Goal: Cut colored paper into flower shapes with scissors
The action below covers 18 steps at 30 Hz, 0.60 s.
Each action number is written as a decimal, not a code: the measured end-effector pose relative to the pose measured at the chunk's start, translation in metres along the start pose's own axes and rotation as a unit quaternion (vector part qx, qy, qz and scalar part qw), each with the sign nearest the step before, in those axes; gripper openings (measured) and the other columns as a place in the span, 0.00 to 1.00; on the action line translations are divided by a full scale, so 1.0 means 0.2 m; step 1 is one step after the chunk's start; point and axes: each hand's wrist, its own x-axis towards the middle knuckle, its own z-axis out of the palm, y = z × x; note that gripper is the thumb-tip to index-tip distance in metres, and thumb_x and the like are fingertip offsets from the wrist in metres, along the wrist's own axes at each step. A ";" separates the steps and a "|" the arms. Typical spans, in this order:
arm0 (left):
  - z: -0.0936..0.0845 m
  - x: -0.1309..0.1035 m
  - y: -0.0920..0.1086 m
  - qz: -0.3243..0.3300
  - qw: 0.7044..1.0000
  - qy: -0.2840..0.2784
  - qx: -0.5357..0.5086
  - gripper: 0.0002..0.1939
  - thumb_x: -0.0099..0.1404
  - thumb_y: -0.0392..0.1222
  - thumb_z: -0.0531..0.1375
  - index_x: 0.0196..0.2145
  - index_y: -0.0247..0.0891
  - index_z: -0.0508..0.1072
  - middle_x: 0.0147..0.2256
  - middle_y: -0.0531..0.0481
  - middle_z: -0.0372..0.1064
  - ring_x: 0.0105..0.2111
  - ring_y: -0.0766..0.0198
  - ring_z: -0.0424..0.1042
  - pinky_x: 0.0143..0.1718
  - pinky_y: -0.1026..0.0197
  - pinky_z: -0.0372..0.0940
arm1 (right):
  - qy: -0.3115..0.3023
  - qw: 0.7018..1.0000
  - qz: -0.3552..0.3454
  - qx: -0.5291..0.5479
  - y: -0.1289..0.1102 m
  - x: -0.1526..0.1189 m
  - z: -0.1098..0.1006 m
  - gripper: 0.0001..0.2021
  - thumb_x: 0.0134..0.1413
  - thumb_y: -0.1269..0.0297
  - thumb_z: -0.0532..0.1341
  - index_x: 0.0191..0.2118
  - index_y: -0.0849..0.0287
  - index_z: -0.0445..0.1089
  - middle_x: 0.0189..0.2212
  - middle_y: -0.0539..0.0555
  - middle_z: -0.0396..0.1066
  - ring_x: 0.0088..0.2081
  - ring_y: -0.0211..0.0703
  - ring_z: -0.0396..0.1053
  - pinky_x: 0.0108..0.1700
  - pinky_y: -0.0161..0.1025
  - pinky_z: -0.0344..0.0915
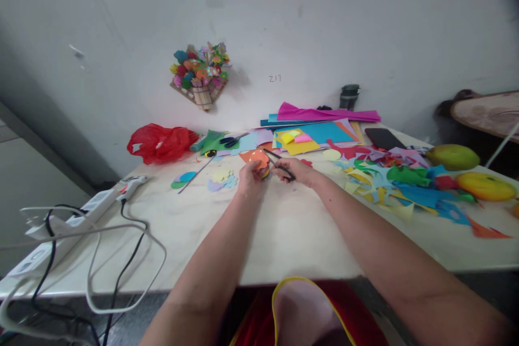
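Scissors (279,164) cut orange paper (254,157) — table (284,227).

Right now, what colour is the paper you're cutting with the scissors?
Orange. The paper, held in the left hand, shows in the head view, with the scissors in the right hand.

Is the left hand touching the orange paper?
Touching: the head view shows the left hand gripping the orange paper at its lower edge, fingers overlapping it.
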 end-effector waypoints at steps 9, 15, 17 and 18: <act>0.01 0.00 -0.02 0.006 1.000 0.001 -0.015 0.08 0.46 0.29 0.63 0.26 0.37 0.71 0.26 0.49 0.74 0.27 0.64 0.74 0.31 0.64 0.70 | 0.005 1.000 0.005 0.004 -0.02 -0.01 0.01 0.10 0.46 0.64 0.70 0.29 0.59 0.68 0.16 0.44 0.65 0.16 0.30 0.59 0.17 0.28 0.51; 0.03 -0.03 -0.01 -0.006 1.000 -0.011 -0.007 0.07 0.45 0.29 0.63 0.25 0.34 0.72 0.25 0.48 0.74 0.24 0.65 0.72 0.28 0.64 0.67 | 0.003 1.000 0.001 -0.001 -0.01 -0.01 0.01 0.11 0.45 0.61 0.69 0.30 0.59 0.67 0.16 0.45 0.66 0.16 0.30 0.60 0.16 0.27 0.46; 0.04 -0.03 -0.01 -0.007 1.000 -0.003 -0.006 0.06 0.45 0.29 0.63 0.25 0.33 0.72 0.25 0.48 0.74 0.24 0.66 0.72 0.27 0.64 0.67 | 0.003 1.000 -0.001 0.000 -0.01 -0.02 0.01 0.11 0.44 0.61 0.69 0.30 0.59 0.67 0.16 0.44 0.66 0.16 0.30 0.60 0.15 0.27 0.45; 0.04 -0.03 -0.01 -0.007 1.000 0.003 -0.007 0.06 0.45 0.28 0.63 0.25 0.33 0.72 0.25 0.48 0.74 0.24 0.66 0.72 0.27 0.64 0.67 | 0.004 1.000 -0.003 0.001 -0.02 -0.02 0.01 0.12 0.44 0.61 0.69 0.30 0.59 0.67 0.16 0.44 0.66 0.16 0.31 0.60 0.15 0.28 0.44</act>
